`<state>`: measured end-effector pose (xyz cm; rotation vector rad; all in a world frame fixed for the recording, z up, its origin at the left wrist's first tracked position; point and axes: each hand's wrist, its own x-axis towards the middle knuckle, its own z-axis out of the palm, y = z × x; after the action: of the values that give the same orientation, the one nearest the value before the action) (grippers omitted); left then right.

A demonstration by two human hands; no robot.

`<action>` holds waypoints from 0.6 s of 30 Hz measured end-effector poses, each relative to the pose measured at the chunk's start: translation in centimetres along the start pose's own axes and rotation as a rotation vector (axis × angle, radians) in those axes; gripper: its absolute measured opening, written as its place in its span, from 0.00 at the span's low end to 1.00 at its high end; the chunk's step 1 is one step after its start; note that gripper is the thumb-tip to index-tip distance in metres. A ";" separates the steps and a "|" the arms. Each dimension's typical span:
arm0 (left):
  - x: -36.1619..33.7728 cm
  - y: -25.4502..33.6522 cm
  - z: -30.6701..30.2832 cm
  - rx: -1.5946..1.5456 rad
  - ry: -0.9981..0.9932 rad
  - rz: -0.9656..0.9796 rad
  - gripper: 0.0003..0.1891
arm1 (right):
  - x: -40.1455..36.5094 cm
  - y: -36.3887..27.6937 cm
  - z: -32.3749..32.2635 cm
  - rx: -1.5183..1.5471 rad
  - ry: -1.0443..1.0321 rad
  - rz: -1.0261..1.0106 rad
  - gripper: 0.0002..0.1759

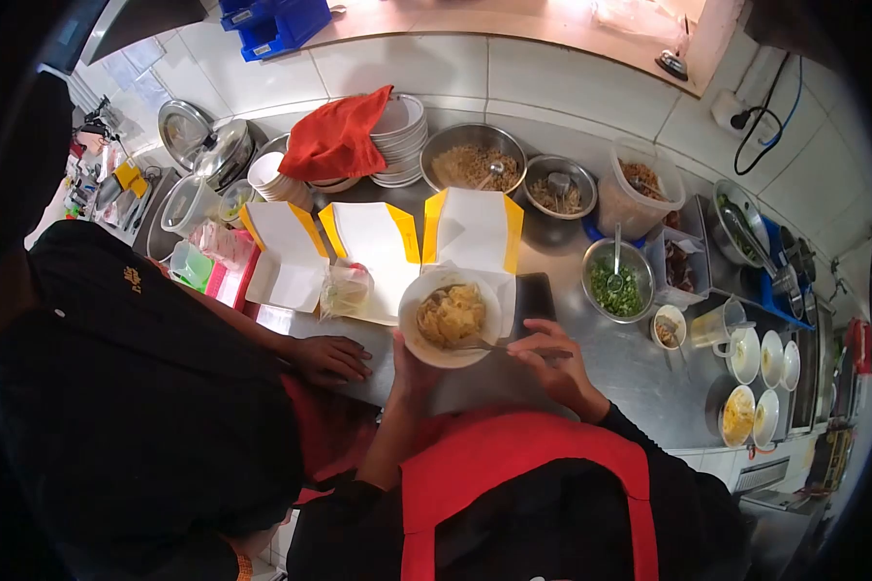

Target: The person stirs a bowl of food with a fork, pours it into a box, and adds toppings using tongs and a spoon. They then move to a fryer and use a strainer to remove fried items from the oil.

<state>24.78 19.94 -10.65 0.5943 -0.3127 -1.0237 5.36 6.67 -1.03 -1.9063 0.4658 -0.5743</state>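
A white bowl [409, 334] of yellowish noodles [451, 315] is held up over the near edge of the steel counter. My left hand [415, 366] grips it from below at its left side. Between the fingers of my right hand [552, 358] is the handle of a metal utensil [489, 345], whose far end goes into the noodles. Just beyond the bowl stand three open takeaway boxes, white inside with yellow edges: a right one [470, 232], a middle one [366, 242] and a left one [286, 257]. A small filled plastic bag [345, 290] lies between the left and middle boxes.
A co-worker's hand [331, 358] rests on the counter [610, 363] at my left. Behind the boxes are stacked bowls [399, 145], a red cloth [334, 136] and a bowl of minced food [473, 160]. Chopped greens [618, 290] and several small bowls [743, 356] stand rightward.
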 end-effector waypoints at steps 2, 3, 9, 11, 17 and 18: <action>-0.9 0.3 -0.2 -0.098 0.062 -0.039 0.45 | -0.2 0.9 0.6 0.012 -0.020 -0.004 0.08; -1.3 0.5 -0.5 -0.121 0.064 -0.054 0.43 | -0.1 1.1 0.8 0.002 -0.031 -0.006 0.07; -2.1 1.1 -0.7 -0.133 0.097 -0.141 0.38 | 0.4 2.2 1.5 0.019 -0.029 0.031 0.06; -1.7 0.9 -1.0 -0.136 0.120 -0.156 0.37 | 0.6 2.5 1.4 0.039 -0.010 0.068 0.07; 0.9 0.5 -0.6 0.144 0.359 -0.079 0.26 | 1.5 3.5 1.1 0.001 0.036 0.079 0.07; 1.4 0.2 -1.1 0.225 0.391 -0.072 0.24 | 1.6 3.5 1.1 0.009 0.044 0.093 0.07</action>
<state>26.14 19.15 -11.49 0.9977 -0.0604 -0.9235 7.08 5.22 -4.38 -1.8561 0.5764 -0.5569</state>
